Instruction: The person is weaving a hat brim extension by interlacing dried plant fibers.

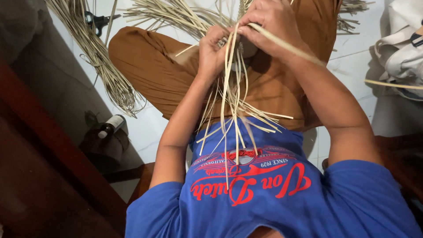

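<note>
Nearest the camera: blue T-shirt [273, 194], worn by the person, carrying a red and white printed emblem across the chest; emblem is appearing upside down in this view. Loose ends of the pale cane strips [233, 110] are hanging down over the shirt's upper edge, fanning out to both sides.

Mid-frame, L side: small dark bottle [110, 126] w/ a white label is lying on its side on the white tiled floor [145, 128], next to a dark bundle, just beside the dark wooden furniture [39, 176].

Hands, approx. centre-top: left hand [212, 50] is closing its fingers round the gathered strips at the top of the bundle. Right hand [273, 26] is sitting just beside it, touching it, fingers curled and pinching one long strip that is running out diagonally toward the R edge. Both hands are working above the lap, over the brown trousers [176, 75] of the crossed legs.

Further out: more strips are spreading flat on the floor beyond the knees. L side, a long bundle of cane [101, 66] is lying on the tiles, well apart from the hands. Black-handled scissors [98, 20] are resting at its far end. R edge: pale cloth bag [401, 53], partly out of frame.
</note>
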